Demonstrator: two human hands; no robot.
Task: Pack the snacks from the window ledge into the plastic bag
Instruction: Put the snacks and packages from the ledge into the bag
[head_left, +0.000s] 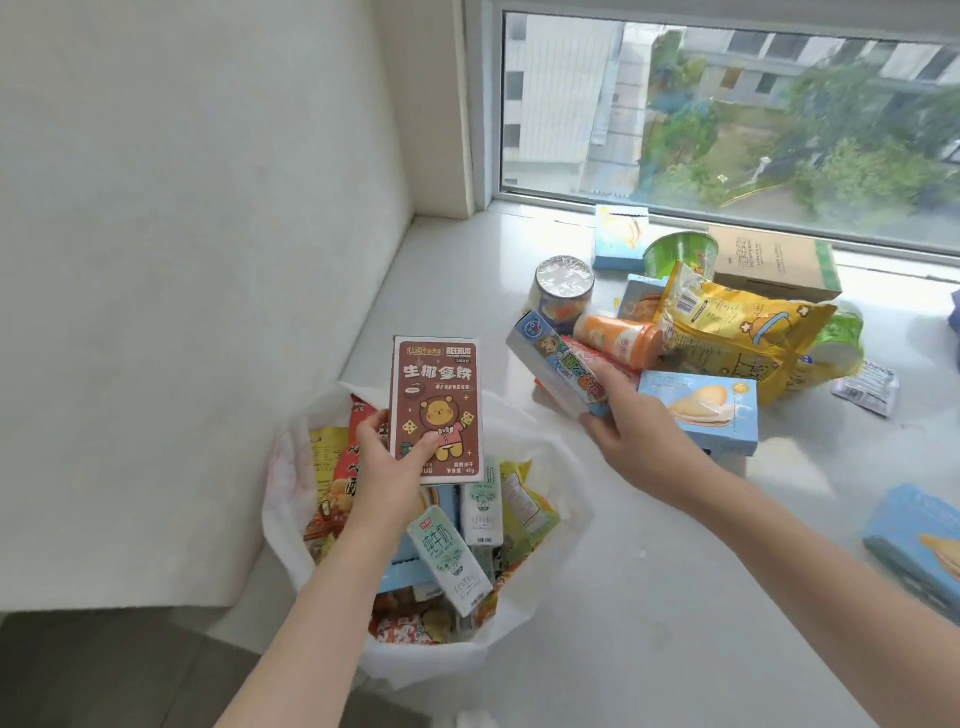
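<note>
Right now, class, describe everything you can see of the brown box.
The brown box is flat, rectangular, seemingly cardboard, with a white border, a cartoon bear, Chinese lettering and the word BEEKUS. The left hand grips its lower left corner, thumb on the front, holding it upright, facing the camera, over the open bag.

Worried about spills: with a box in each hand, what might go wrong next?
The plastic bag looks nearly full, with a milk carton tilted on top; adding the brown bear box in the left hand may push items over the rim. The orange bottle lies beside the long blue box the right hand grips; pulling it could send the bottle rolling.
</note>
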